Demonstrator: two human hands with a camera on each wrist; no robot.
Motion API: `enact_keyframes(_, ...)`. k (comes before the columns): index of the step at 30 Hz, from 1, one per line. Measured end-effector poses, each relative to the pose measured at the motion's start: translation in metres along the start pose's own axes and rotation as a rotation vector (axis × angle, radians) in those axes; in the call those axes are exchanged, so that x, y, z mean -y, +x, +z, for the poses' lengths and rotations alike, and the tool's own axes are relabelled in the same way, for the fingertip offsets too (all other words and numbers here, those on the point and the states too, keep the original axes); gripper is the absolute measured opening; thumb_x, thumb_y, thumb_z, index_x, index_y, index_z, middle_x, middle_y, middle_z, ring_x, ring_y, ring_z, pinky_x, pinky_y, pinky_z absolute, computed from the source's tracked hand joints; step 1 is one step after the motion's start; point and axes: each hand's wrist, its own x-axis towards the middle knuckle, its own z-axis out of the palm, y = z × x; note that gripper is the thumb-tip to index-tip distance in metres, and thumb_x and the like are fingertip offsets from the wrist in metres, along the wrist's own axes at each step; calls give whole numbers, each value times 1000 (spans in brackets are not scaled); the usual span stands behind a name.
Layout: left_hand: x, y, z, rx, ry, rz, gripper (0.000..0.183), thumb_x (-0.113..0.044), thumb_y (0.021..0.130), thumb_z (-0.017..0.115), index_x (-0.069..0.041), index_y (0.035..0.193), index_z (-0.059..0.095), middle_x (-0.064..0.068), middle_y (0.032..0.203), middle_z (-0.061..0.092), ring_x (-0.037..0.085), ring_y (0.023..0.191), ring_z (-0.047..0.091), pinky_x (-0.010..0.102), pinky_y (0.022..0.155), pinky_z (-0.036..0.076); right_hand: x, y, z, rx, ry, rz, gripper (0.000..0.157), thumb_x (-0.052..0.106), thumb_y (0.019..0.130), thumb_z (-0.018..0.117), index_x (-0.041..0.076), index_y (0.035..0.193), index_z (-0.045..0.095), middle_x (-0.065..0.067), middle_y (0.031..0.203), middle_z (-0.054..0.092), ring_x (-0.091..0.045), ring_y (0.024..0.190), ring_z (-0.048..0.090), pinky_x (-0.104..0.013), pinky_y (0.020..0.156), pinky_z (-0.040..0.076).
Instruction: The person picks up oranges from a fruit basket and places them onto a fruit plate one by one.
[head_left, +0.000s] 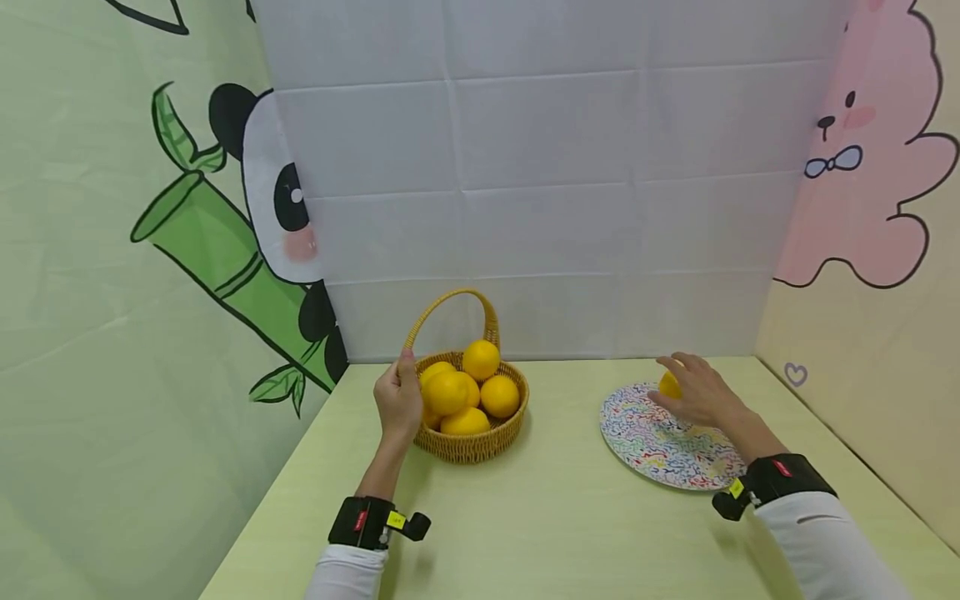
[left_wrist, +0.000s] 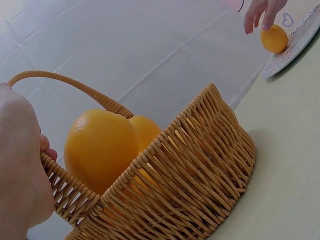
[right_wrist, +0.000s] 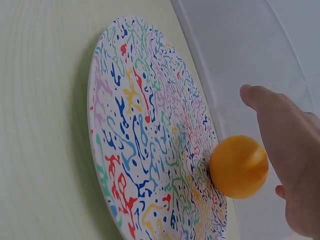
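My left hand [head_left: 399,398] grips the near side of the handle [head_left: 448,299] of a brown wicker basket [head_left: 471,450]. Several oranges [head_left: 498,397] are heaped inside it, one sitting high at the back. On the right, a round plate [head_left: 656,446] with a multicoloured squiggle pattern bears a single orange [right_wrist: 239,166] toward its far side. Over that orange is my right hand [head_left: 705,392], fingers extended and spread, partly hiding it in the head view. The right wrist view shows a gap between thumb and fruit; in the left wrist view fingertips are at its top.
Both plate and basket stand on a pale yellow-green table [head_left: 555,517]. Behind it hangs a white backdrop [head_left: 555,208]. Side walls carry a panda with bamboo [head_left: 210,233] on the left and a pink bear [head_left: 862,200] on the right.
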Motion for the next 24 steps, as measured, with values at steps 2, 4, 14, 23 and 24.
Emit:
enact_keyframes(2,0,0,0,1,3,-3,61,-51,108,46,-14,60,38,-3,52,32,12,43,28,21,40,18,0,-1,-2,-4,5,-1,76,48,99,63,0,154,41,-35,155,31,-56,138,26,-77,106,22)
enact_keyframes(4,0,-1,0,1,1,-2,61,-52,107,46,-14,60,38,-3,51,32,11,42,28,22,40,18,0,-2,-3,-16,17,-9,77,49,99,62,-1,154,41,-35,155,31,-56,138,25,-77,106,22)
enact_keyframes(14,1,0,-2,16,-29,-1,61,-51,107,47,-14,59,39,-5,51,33,8,41,28,22,39,19,15,-2,-15,-73,50,-71,75,49,99,61,1,154,42,-31,155,34,-52,140,27,-74,107,26)
enact_keyframes(23,1,-2,-2,20,-32,0,62,-53,107,47,-14,59,37,-4,50,32,11,41,27,21,38,18,61,11,-21,-136,136,-214,73,44,97,67,5,154,44,-25,155,37,-45,142,28,-71,107,29)
enact_keyframes(24,1,-1,-2,18,-32,3,62,-52,107,47,-14,59,37,-5,50,32,11,41,27,21,38,18,67,13,-21,-133,141,-228,73,44,97,67,6,155,43,-24,156,36,-45,142,28,-70,107,29)
